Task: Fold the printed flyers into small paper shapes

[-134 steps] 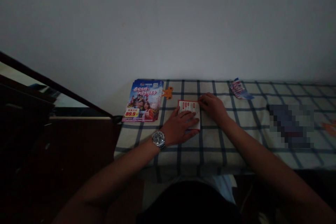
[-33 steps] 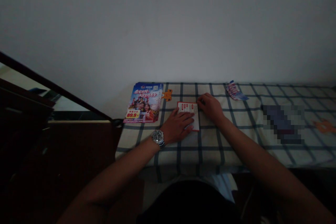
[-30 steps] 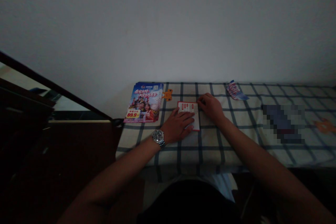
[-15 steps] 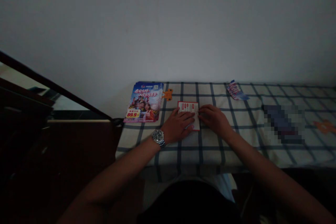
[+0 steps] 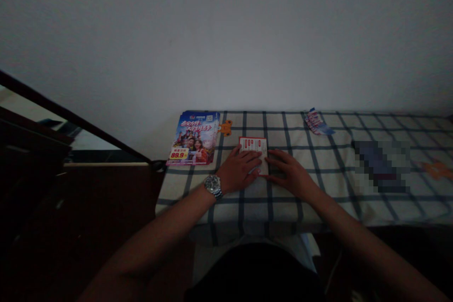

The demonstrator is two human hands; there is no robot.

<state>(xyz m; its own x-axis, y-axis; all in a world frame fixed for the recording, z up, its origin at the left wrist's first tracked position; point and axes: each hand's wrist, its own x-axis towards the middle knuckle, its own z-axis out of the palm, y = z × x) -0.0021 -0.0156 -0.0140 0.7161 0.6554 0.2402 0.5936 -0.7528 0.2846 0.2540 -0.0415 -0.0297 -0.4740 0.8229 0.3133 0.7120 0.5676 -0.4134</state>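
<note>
A folded flyer (image 5: 262,144), white with red edges and red labels, lies on the checked tablecloth in front of me. My left hand (image 5: 239,169), a metal watch on its wrist, rests flat across the flyer with fingers stretched out and covers its lower left part. At the flyer's right edge is my right hand (image 5: 289,173), its fingers spread and their tips touching or almost touching that edge. Left of my hands lies a stack of colourful flyers (image 5: 194,139) with a blue top and a yellow price label.
A folded or crumpled flyer piece (image 5: 317,122) lies at the back right. Farther right is a blurred-out dark object (image 5: 384,166). An orange bear figure (image 5: 225,128) shows beside the stack. The checked tablecloth (image 5: 226,207) ends at a front edge near my body; a wall stands behind.
My right hand has slid slightly down along the flyer's right edge, and its fingers have spread apart. My left hand stays on the flyer.
</note>
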